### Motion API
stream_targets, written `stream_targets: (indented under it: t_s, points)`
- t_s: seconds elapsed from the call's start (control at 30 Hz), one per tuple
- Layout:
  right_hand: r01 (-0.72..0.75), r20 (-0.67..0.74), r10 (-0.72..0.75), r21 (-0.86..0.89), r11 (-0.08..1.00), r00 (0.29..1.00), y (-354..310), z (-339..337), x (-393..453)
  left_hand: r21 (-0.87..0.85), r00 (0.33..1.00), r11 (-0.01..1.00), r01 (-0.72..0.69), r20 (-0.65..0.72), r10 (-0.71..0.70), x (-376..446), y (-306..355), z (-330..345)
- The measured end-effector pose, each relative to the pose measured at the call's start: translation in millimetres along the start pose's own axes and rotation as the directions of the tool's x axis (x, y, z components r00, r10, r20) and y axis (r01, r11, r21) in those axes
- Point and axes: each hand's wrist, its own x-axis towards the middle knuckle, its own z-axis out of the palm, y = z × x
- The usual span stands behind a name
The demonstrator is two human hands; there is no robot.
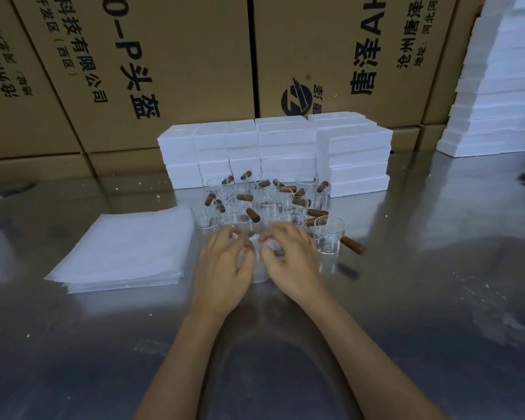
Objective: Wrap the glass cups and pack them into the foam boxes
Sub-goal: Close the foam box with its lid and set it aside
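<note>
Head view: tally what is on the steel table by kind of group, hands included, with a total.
Hands: 2, left hand and right hand, both gripping the wrapped cup
Wrapped cups in hand: 1
Clusters of bare glass cups: 1; individual cups too crowded to count
Stacks of wrap sheets: 1
Blocks of foam boxes: 1
Total: 6

A packing bench in a warehouse.

I work at a steel table (406, 298) pushed against a wall of big printed cartons (176, 71). White foam boxes (273, 153) stand stacked at the back, with a taller foam stack (497, 86) to my right. A pile of wrap sheets (125, 247) lies at my left, just beside a crowd of identical glass cups (264, 204) with wooden handles. Foam crumbs dot the tabletop.
</note>
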Motion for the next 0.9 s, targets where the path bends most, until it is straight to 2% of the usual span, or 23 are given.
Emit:
stream_targets:
  t_s: [0.1,0.17,0.23,0.27,0.37,0.4,0.47,0.57,0.67,0.73,0.8,0.9]
  points:
    - [-0.026,-0.162,0.051,0.155,0.988,0.985,-8,-11,6,-0.099,0.983,0.995,0.002,-0.183,-0.02,4,8,-2]
    - [-0.065,-0.195,0.116,0.251,0.966,0.974,-10,-26,17,-0.134,0.979,0.989,-0.063,-0.201,0.035,13,25,-3]
    - [-0.09,-0.206,0.149,0.267,0.959,0.967,-3,-48,35,-0.223,0.988,0.971,-0.08,-0.149,0.047,31,48,-1]
    - [-0.101,-0.21,0.153,0.241,0.965,0.966,4,-63,46,-0.303,0.995,0.952,-0.041,-0.103,0.011,45,60,1]
    - [-0.169,-0.209,0.203,0.17,0.971,0.957,38,-112,83,-0.517,0.98,0.832,0.201,0.109,-0.169,104,96,16]
    - [-0.186,-0.223,0.21,0.124,0.975,0.952,53,-127,95,-0.521,0.956,0.803,0.288,0.196,-0.216,125,109,26]
    - [-0.225,-0.248,0.23,0.05,0.973,0.941,84,-150,119,-0.454,0.917,0.813,0.366,0.322,-0.234,160,128,48]
    - [-0.34,-0.222,0.357,0.11,0.934,0.907,131,-173,158,-0.444,0.869,0.777,0.447,0.42,-0.26,202,144,88]
    - [-0.467,-0.152,0.493,0.175,0.867,0.857,174,-182,193,-0.427,0.838,0.751,0.503,0.452,-0.304,234,145,124]
    - [-0.492,-0.068,0.505,0.147,0.858,0.86,193,-181,211,-0.42,0.836,0.749,0.513,0.441,-0.325,249,139,142]
    - [-0.5,-0.002,0.51,0.191,0.845,0.86,204,-178,227,-0.439,0.843,0.743,0.506,0.433,-0.319,260,130,154]
    - [-0.457,0.008,0.474,0.279,0.845,0.881,210,-168,238,-0.484,0.85,0.719,0.499,0.437,-0.295,265,118,161]
